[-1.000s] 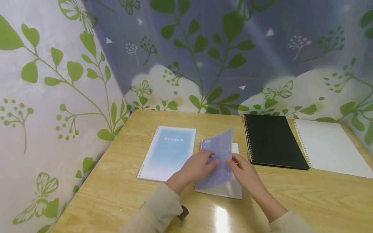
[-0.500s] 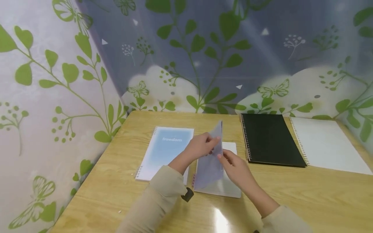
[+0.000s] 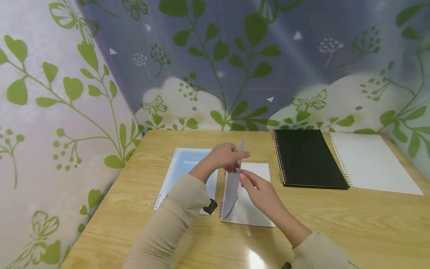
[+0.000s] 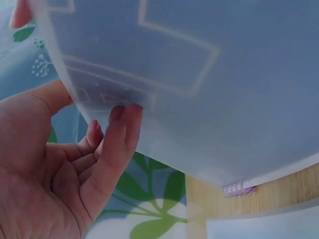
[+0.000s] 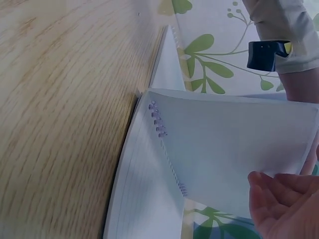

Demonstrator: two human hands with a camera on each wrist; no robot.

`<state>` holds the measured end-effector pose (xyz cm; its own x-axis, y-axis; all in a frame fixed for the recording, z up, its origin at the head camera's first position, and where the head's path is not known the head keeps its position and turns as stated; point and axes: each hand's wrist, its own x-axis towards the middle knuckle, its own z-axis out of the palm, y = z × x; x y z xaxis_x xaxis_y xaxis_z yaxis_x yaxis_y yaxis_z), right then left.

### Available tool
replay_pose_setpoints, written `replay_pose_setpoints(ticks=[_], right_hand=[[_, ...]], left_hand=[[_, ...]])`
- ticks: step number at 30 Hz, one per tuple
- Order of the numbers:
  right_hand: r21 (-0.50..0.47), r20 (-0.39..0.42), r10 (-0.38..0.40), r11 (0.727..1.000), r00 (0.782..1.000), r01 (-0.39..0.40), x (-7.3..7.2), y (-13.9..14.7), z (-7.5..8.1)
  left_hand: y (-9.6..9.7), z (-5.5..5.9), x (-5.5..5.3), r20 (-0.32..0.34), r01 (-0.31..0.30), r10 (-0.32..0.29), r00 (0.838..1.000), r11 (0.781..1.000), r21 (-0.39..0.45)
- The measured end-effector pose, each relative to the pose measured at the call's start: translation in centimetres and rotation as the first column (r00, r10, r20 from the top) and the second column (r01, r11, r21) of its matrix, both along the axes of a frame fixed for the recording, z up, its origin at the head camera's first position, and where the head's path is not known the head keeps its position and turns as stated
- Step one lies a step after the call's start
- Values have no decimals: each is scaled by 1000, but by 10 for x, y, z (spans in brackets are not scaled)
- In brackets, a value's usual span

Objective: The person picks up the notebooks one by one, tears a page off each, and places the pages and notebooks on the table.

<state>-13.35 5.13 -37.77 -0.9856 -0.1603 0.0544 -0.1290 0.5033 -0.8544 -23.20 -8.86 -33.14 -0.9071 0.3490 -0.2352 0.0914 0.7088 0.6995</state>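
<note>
A small spiral notebook lies on the table with its translucent bluish-purple cover raised nearly upright, baring ruled white pages. My left hand pinches the cover's upper part. In the left wrist view, its fingertips lie on the cover's outer face, while the thumb passes behind the edge. Lower on the same free edge, my right hand holds the cover between thumb and fingers. From the right wrist, the cover's pale inner face and purple coil show.
Left of it lies a blue-and-white notebook lettered "freedom", partly hidden under my left arm. A black spiral notebook and a white one lie at the right. Patterned fabric stands behind the wooden table.
The cover has swung up and leftward from a low slant to nearly upright, uncovering more of the ruled pages. Both hands moved left with it; my left hand shifted up onto the cover's free edge.
</note>
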Motion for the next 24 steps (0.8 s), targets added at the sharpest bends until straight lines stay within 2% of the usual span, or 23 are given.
replay_pose_setpoints(ticks=[13, 18, 24], right_hand=[[-42, -24, 61, 997, 998, -62, -4, -3, -6], [15, -42, 36, 999, 998, -35, -12, 16, -15], [138, 16, 23, 990, 1000, -25, -19, 40, -28]], left_hand=[[-19, 6, -3, -50, -1, 1, 999, 1000, 0], [-26, 10, -2, -74, -13, 10, 997, 999, -32], [-37, 11, -3, -74, -37, 32, 997, 998, -60]])
